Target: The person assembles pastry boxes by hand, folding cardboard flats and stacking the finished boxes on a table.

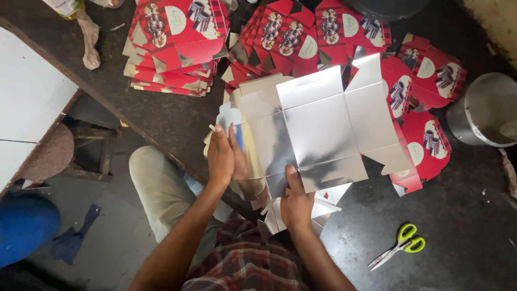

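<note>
view: head camera looking down, person seated at a dark work surface
held thing: flat silver box blank [323,129], shiny inner side up, creased into panels, flaps spread out, lying in front of the person over the red stacks and a pile of more silver blanks
left hand: left hand [222,157] on the left edge of the silver box blank, fingers together and curled round a side flap, thumb up on top, pressing the flap inward
right hand: right hand [296,202] at the near bottom edge of the blank, thumb laid on the silver face, fingers tucked under the sheet, clamped on that edge
under hands: loose silver blanks [328,196] stacked just below the held one, partly hidden by it
stacks: red printed blanks [172,48] piled at top left, a second fanned pile of red cartons [291,35] at top centre, more scattered red ones [425,140] on the right, touching the held blank's far flaps
scissors: green-handled scissors [399,247] on the dark surface at lower right, well apart from both hands, blades look shut
pot: metal pot [482,110] at the right edge, near the scattered red ones
left side: white board [27,102] on the left, wooden stool [81,145] beneath it, blue cloth scrap [72,240] on the floor
clothing: plaid garment [242,264] and pale trouser leg [156,183] at the bottom
</note>
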